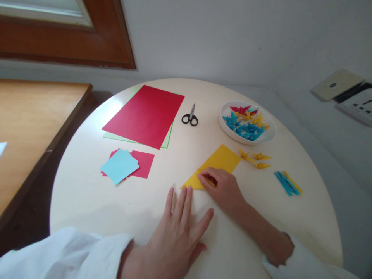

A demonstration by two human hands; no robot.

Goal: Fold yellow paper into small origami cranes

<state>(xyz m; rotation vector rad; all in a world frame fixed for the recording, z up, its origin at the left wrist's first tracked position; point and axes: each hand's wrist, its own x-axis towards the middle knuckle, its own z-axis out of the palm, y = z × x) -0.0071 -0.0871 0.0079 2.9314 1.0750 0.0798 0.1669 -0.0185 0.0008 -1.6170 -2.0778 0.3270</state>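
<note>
A sheet of yellow paper (223,157) lies slanted on the table, its near-left end folded over to a point. My left hand (177,232) is flat and spread, with two fingertips at the paper's near edge by that point. Curled fingers of my right hand (223,188) press on the folded part, thumb and forefinger close together; they hide some of the paper. Just beyond the right hand lie three small yellow paper cranes (261,156). A white round dish (222,126) farther back holds several red, yellow and blue cranes (252,131).
Black-handled scissors (190,118) lie near the table's back. To their left, a large red sheet (145,116) covers green sheets (165,142). Light-blue squares (119,166) rest over red paper (147,164). Narrow blue and yellow strips (287,183) lie at the right.
</note>
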